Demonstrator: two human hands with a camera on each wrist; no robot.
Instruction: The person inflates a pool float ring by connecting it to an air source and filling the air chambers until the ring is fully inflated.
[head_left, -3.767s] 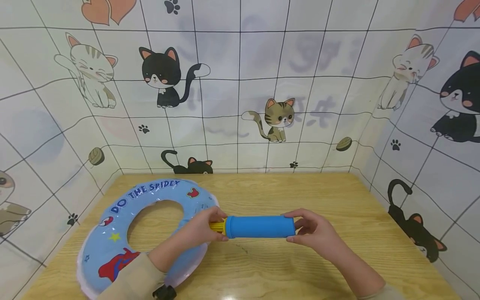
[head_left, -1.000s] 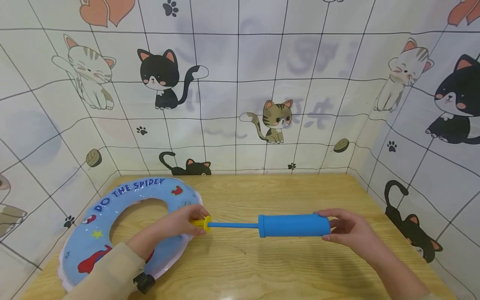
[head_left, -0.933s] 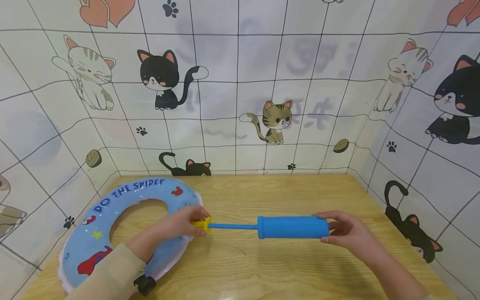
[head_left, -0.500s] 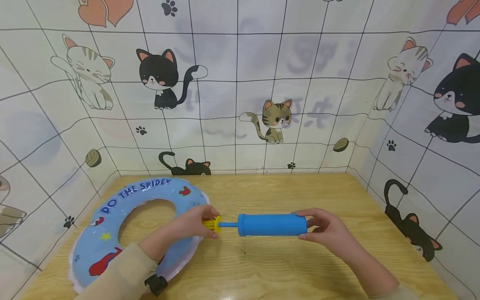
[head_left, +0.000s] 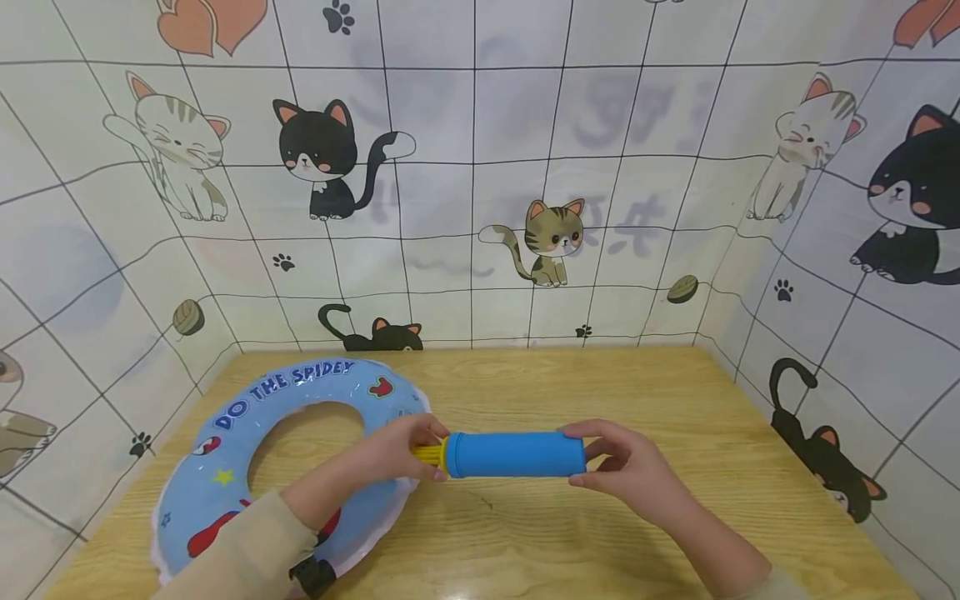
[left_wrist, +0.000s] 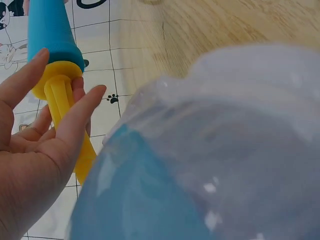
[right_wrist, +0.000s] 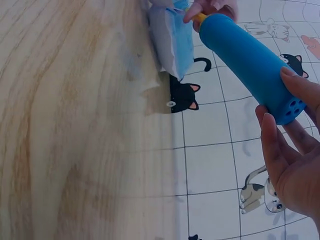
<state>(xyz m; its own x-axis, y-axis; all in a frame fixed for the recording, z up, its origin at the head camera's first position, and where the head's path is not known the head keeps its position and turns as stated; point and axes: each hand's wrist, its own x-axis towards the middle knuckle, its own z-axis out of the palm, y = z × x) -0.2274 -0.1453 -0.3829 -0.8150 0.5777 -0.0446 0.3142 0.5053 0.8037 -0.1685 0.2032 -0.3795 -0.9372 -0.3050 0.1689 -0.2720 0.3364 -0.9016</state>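
Blue ring (head_left: 234,446) on wooden table (head_left: 600,387)

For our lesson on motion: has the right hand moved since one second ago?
Yes: the right hand has shifted left in the head view, fingertips now below the printed tabby cat.

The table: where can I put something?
Behind the blue pump, up to the back wall; between the right hand and right wall; and in front of the pump, between the forearms. Crowded: left, with the swim ring under the left sleeve.

Swim ring (head_left: 221,450) on table (head_left: 592,542), left. Pump (head_left: 516,455) right of it, between left hand (head_left: 397,450) and right hand (head_left: 622,462). Wall (head_left: 450,167) beyond, far side.
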